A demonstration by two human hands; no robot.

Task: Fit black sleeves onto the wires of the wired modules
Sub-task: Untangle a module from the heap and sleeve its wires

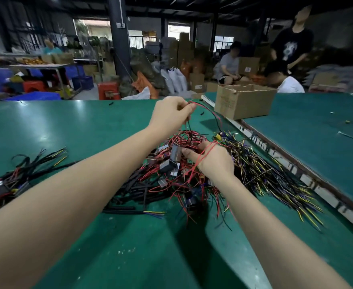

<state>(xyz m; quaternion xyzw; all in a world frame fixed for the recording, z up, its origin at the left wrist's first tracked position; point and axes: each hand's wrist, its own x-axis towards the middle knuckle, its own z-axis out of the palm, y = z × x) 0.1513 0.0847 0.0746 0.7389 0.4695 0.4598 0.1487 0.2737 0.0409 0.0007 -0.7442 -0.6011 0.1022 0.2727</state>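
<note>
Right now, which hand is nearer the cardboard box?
Left. The left hand is raised, pinching wires just left of the cardboard box; the right hand is lower, in the wire pile.

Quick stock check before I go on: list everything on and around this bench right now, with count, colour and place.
wired modules: a tangled heap, too many to count, grey bodies with red and black wires, centre of table
black sleeves: loose pile, black, near side of the heap
multicolour wire bundle: one spread, yellow, blue and black, right of the heap
sleeved modules: small group, black sleeving, far left
cardboard box: one, brown, open, far right of centre
table: green surface
other people: several, background
left hand: raised, pinching a red and black wire pair
right hand: gripping one module in the heap
</note>
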